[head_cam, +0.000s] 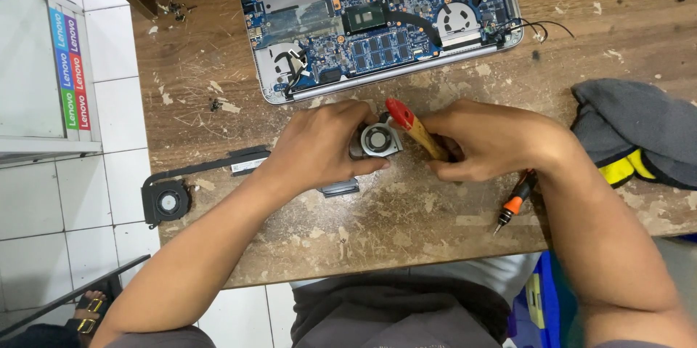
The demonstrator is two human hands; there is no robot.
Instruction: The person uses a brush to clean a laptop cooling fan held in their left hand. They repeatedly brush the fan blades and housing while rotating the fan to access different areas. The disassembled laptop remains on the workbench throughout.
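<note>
Our left hand (319, 148) grips the small fan (377, 140) just above the worn table (406, 224), in front of the opened laptop (377, 21), while our right hand (490, 141) clasps a red-tipped brush (414, 126) whose tip rests at the fan, a screwdriver (512, 206) lying beside our wrist.

A small silver cooling fan (377, 139) with a round dark hub is held just above the worn wooden worktop (406, 224), its flat face turned upward, partly covered by the fingers of the left hand (327, 148). A brush with a red tip and pale wooden handle (414, 128) is gripped in the right hand (490, 141), slanted, its red end just beside the fan's upper right edge.
</note>
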